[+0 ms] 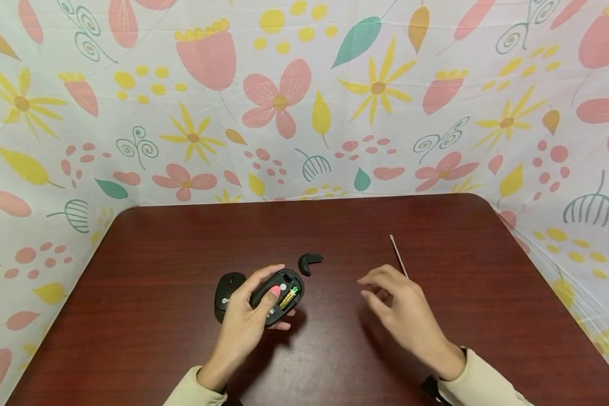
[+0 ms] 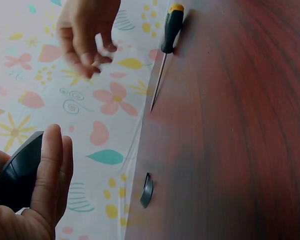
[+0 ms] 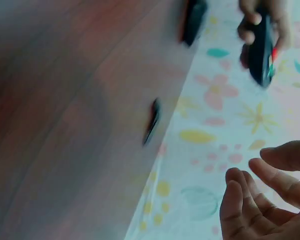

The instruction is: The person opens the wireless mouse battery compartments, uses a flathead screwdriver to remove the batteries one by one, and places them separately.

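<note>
My left hand (image 1: 241,327) grips a black computer mouse (image 1: 265,290), its underside turned up and the thumb lying across it. Inside the uncovered battery bay sits a green and gold battery (image 1: 288,298). On the table just beyond lies a small curved black cover (image 1: 307,264). Nothing is in my right hand (image 1: 408,313), which hovers over the table to the right of the mouse with fingers loosely bent. Behind that hand lies a screwdriver, its thin shaft (image 1: 398,256) visible in the head view and its dark, yellow-ended handle (image 2: 174,30) in the left wrist view.
A second black mouse (image 1: 228,285) rests on the table, partly hidden behind my left hand. The dark red-brown wooden table (image 1: 182,237) meets a flower-printed cloth (image 1: 294,152) at its back and sides.
</note>
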`<state>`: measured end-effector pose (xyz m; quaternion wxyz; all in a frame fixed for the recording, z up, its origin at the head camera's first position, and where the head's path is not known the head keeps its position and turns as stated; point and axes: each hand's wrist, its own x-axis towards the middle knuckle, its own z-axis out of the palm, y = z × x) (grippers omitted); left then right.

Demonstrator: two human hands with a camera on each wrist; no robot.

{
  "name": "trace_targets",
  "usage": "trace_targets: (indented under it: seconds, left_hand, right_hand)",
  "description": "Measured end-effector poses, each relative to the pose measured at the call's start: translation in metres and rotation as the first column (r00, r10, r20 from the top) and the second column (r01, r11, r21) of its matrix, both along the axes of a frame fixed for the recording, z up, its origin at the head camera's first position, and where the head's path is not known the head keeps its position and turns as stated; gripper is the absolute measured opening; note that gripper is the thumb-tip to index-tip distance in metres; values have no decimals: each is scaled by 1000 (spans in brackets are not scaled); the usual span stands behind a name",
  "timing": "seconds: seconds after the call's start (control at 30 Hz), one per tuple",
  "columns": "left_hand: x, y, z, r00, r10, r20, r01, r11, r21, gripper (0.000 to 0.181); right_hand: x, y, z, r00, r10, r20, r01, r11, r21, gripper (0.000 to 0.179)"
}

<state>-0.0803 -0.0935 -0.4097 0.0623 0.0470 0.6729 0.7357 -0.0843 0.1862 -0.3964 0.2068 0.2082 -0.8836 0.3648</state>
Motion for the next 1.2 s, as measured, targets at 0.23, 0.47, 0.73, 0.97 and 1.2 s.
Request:
trace_targets:
  seconds: [0.23, 0.47, 0.73, 0.97, 1.2]
  left_hand:
    - [2, 6, 1, 998, -66, -10, 67, 998, 15, 38]
    - [3, 11, 0, 994, -109, -31, 110, 993, 33, 38]
    - [3, 14, 0, 991, -126, -46, 128, 991, 44, 37]
    - [3, 15, 0, 992, -118, -49, 120, 992, 37, 37]
    - [3, 17, -3, 992, -112, -60, 112, 994, -4, 36]
  right_hand:
    - [1, -32, 2, 990, 129, 60, -120, 982, -146, 30]
    - [2, -54, 1, 978, 204, 42, -186, 946, -264, 28]
    - [4, -65, -5, 978, 204, 52, -174, 921, -349, 17]
    - [8, -72, -8, 974, 173, 144, -93, 892, -443, 18]
    - [8, -76, -3, 926, 171, 337, 24, 864, -503, 14]
